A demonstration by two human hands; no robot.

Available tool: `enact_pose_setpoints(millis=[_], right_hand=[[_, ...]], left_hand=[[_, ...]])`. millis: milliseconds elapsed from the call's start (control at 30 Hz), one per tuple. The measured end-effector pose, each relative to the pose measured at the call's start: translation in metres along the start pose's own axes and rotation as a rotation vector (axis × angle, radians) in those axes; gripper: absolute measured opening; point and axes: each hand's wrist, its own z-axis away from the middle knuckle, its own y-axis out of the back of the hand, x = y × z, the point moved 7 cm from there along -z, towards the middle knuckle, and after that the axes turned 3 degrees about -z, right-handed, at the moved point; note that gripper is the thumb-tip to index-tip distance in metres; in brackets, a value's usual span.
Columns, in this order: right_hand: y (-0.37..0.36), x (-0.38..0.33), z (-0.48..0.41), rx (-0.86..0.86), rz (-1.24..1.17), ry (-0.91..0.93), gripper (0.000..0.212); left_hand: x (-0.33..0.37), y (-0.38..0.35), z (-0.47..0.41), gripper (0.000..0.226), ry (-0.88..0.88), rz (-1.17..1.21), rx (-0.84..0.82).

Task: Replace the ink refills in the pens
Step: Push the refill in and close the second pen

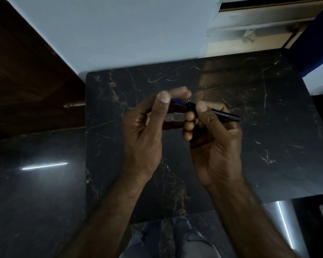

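- Position: the thin blue plastic ink refill (179, 102) spans the gap between the two hands at mid frame. One end sits inside the mouth of the black plastic pen barrel (226, 115). Both are held above the dark veined marble table (268, 108), not touching it.
- Left hand (144, 127): its grip pinches the free end of the refill between thumb tip and forefinger, with the other fingers curled loosely behind.
- Right hand (213, 138): its grip wraps round the barrel near the mouth, thumb on top and fingers curled beneath. The barrel's tapered far end points toward the right of the frame.
- Refill handling, as a judgement: it looks very light and slender and would likely bow or kink if pushed off-axis. It is best pinched close to the barrel mouth and moved straight along the barrel's line.
- Barrel handling, as a judgement: it looks stiff, light and smooth. A hold near the mouth, as here, steadies the opening, though glossy plastic could turn in the fingers.
- Direction: whether the refill is going in or coming out cannot be told from this view.
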Motion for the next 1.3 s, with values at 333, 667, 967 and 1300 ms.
enact_pose_setpoints(millis=[333,667,967,1300], right_hand=[[0.004,0.021,-0.002,-0.023,-0.13,-0.14,0.003],[0.026,0.014,0.0,0.018,-0.133,-0.187,0.006],[0.031,0.005,0.001,0.013,-0.115,-0.168,0.009],[0.023,-0.012,-0.006,0.05,-0.005,-0.015,0.005]], left_hand=[[-0.026,0.031,0.006,0.05,0.15,-0.03,-0.022],[-0.186,0.1,0.024,0.025,0.454,-1.069,-0.086],[-0.202,0.102,0.025,0.016,0.615,-0.961,-0.07],[-0.03,0.003,-0.015,0.023,0.427,0.534,0.09]])
